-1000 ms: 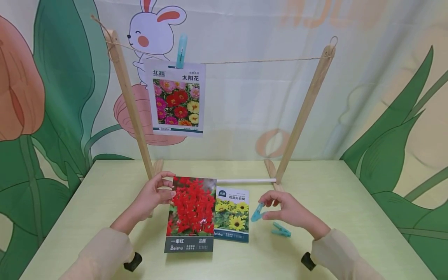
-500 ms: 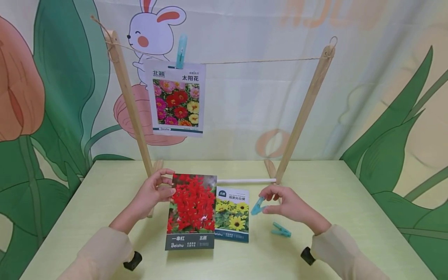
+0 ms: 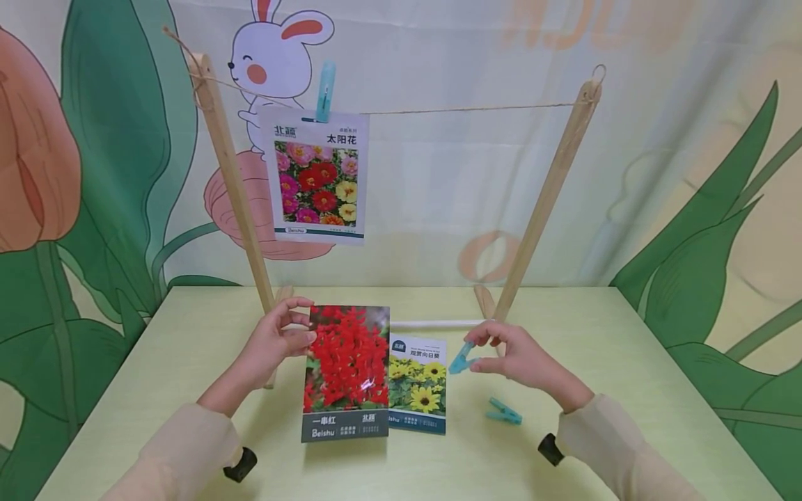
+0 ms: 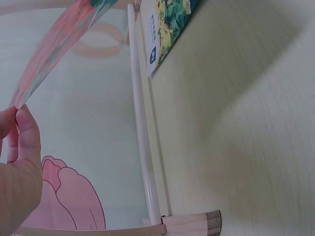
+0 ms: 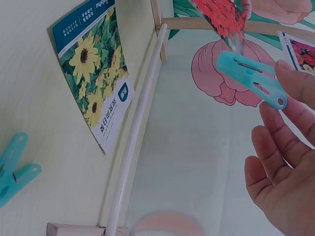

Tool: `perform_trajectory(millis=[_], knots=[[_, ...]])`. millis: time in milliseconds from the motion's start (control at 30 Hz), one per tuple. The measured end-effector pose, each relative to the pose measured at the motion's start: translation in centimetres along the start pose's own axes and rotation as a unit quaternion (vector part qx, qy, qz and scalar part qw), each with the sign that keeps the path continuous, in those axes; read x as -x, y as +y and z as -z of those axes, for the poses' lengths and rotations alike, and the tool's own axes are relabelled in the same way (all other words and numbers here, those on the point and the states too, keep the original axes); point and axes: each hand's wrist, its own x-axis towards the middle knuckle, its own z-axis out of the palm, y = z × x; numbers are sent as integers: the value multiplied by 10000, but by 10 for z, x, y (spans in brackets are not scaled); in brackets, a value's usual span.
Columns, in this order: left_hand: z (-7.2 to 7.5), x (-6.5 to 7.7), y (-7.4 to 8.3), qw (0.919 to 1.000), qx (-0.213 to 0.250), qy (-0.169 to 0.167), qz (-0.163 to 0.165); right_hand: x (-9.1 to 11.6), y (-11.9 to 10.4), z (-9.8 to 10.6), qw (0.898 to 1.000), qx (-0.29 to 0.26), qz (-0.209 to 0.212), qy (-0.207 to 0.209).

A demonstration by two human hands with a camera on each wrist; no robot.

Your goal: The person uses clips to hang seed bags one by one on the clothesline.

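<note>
My left hand [image 3: 273, 344] pinches a seed packet with red flowers [image 3: 347, 362] by its upper left edge, between thumb and fingers. The packet is lifted off the table, its face tilted up. Between thumb and fingertips, my right hand [image 3: 516, 355] holds a blue clothespin [image 5: 250, 78] by its handle end, right of the packets. A sunflower seed packet [image 3: 418, 390] lies on the table, partly hidden behind the red one. Another blue clothespin [image 3: 504, 412] lies below my right hand. Overhead, a packet with mixed flowers [image 3: 318, 184] hangs from the twine [image 3: 470, 109] by a clothespin [image 3: 324, 94].
Two wooden posts [image 3: 548, 198] carry the twine, joined low down by a white rod [image 3: 438, 324]. Behind the frame hangs a curtain [image 3: 426, 188] printed with a rabbit and flowers. The pale table [image 3: 583, 348] reaches back to it.
The red-flower packet has risen slightly and shifted a little right in my left hand. My right hand has moved up a little with its clothespin. The hanging packet stays in place.
</note>
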Motion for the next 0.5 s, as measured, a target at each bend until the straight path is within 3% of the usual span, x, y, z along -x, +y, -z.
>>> perform_trajectory(millis=[500], knots=[[-1,0,8,9998,-93,200,33,-7,-9,10,9995,36,42,326]])
